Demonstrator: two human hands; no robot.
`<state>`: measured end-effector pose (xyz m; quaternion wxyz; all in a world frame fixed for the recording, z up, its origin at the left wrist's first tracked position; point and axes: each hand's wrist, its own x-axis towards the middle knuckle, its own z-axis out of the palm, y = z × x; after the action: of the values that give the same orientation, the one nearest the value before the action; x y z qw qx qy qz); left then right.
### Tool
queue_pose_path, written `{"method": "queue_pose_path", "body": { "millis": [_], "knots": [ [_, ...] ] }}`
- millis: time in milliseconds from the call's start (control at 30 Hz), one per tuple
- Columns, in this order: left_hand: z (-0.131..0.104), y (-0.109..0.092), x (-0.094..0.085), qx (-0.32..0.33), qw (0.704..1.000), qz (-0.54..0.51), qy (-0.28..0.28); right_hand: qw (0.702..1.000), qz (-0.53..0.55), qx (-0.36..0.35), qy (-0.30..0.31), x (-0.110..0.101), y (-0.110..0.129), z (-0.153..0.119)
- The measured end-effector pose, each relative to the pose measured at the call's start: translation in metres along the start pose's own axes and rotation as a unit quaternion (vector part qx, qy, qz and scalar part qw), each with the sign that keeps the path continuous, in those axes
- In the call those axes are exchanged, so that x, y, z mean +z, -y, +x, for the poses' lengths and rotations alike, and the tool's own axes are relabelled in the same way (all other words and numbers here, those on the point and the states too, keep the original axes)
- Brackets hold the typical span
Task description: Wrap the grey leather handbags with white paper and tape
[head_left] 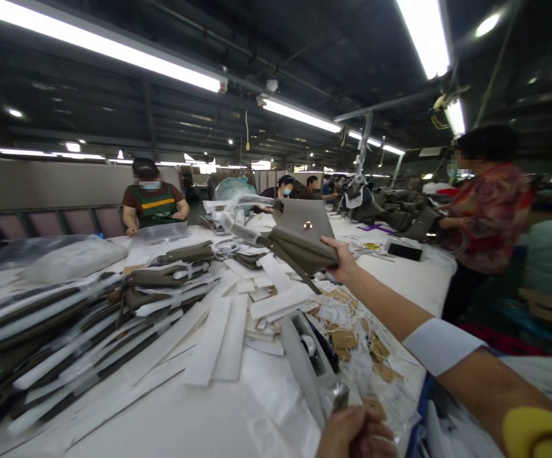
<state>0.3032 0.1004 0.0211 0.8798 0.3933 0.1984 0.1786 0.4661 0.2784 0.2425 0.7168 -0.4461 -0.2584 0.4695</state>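
My right hand [342, 259] reaches forward from the right and grips the edge of an olive-brown bag [304, 238]. The bag is tilted above the table, its flap bearing a small shiny metal fitting. Low in the view, my left hand [354, 432] is closed, with a small shiny piece at its fingertips that I cannot make out. Just beyond it stands a grey tape dispenser [299, 356] with a roll in it. White strips [218, 343] lie to the dispenser's left, and brown tags [345, 340] with strings and clear plastic lie to its right.
Wrapped olive bags [161, 280] are piled on the left of the white table [127, 426]. A black phone-like object [404, 251] lies at the right. One person [154, 200] stands across the table, another [488, 210] at the right, and others work farther back.
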Motion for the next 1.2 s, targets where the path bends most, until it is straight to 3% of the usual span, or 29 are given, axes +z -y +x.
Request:
{"method": "queue_pose_path", "body": {
  "millis": [67, 133, 200, 267, 333, 400, 467, 533, 633, 700, 733, 767, 833, 900, 933, 1000, 1033, 1133, 1200],
  "knots": [
    [-0.005, -0.009, 0.000, 0.020, 1.000, -0.017, 0.006, 0.999, 0.001, 0.014, 0.039, 0.004, 0.000, -0.030],
    [-0.026, -0.018, 0.002, 0.038, 0.999, 0.022, 0.025, 0.997, 0.000, 0.034, 0.074, 0.010, -0.004, -0.059],
    [-0.059, -0.025, 0.007, 0.041, 0.991, 0.116, 0.059, 0.993, 0.002, 0.059, 0.106, 0.017, -0.012, -0.087],
    [-0.099, -0.028, 0.014, 0.062, 0.975, 0.204, 0.056, 0.987, 0.009, 0.085, 0.137, 0.026, -0.023, -0.114],
    [-0.138, -0.026, 0.020, 0.112, 0.965, 0.237, -0.027, 0.982, 0.018, 0.089, 0.165, 0.036, -0.039, -0.142],
    [-0.172, -0.021, 0.023, 0.172, 0.950, 0.195, -0.173, 0.979, 0.024, 0.080, 0.184, 0.045, -0.059, -0.172],
    [-0.203, -0.015, 0.023, 0.241, 0.910, 0.104, -0.320, 0.978, 0.025, 0.094, 0.186, 0.050, -0.083, -0.208],
    [-0.234, -0.009, 0.022, 0.313, 0.852, 0.019, -0.419, 0.971, 0.021, 0.146, 0.187, 0.047, -0.109, -0.251],
    [-0.280, 0.003, 0.022, 0.371, 0.792, -0.049, -0.482, 0.938, 0.012, 0.229, 0.261, 0.028, -0.139, -0.322],
    [-0.309, 0.015, 0.022, 0.356, 0.780, -0.067, -0.510, 0.899, -0.048, 0.258, 0.350, 0.012, -0.150, -0.359],
    [-0.322, 0.021, 0.021, 0.339, 0.777, -0.069, -0.526, 0.885, -0.106, 0.235, 0.387, 0.004, -0.152, -0.369],
    [-0.335, 0.029, 0.019, 0.320, 0.772, -0.065, -0.545, 0.878, -0.177, 0.173, 0.410, -0.001, -0.154, -0.373],
    [-0.356, 0.042, 0.014, 0.290, 0.747, -0.042, -0.596, 0.850, -0.316, -0.051, 0.419, -0.008, -0.157, -0.362],
    [-0.370, 0.053, 0.010, 0.287, 0.705, 0.011, -0.648, 0.767, -0.418, -0.281, 0.399, -0.010, -0.164, -0.335],
    [-0.374, 0.057, 0.007, 0.295, 0.681, 0.057, -0.667, 0.710, -0.459, -0.347, 0.406, -0.009, -0.169, -0.318],
    [-0.377, 0.062, 0.003, 0.315, 0.634, 0.188, -0.680, 0.624, -0.519, -0.401, 0.425, -0.009, -0.183, -0.289],
    [-0.376, 0.062, 0.001, 0.317, 0.612, 0.266, -0.674, 0.597, -0.536, -0.408, 0.436, -0.009, -0.189, -0.278],
    [-0.370, 0.058, -0.008, 0.277, 0.567, 0.461, -0.624, 0.571, -0.546, -0.418, 0.449, -0.013, -0.200, -0.268],
    [-0.369, 0.052, -0.016, 0.252, 0.562, 0.511, -0.600, 0.574, -0.546, -0.428, 0.434, -0.021, -0.197, -0.279]
  ]
}}
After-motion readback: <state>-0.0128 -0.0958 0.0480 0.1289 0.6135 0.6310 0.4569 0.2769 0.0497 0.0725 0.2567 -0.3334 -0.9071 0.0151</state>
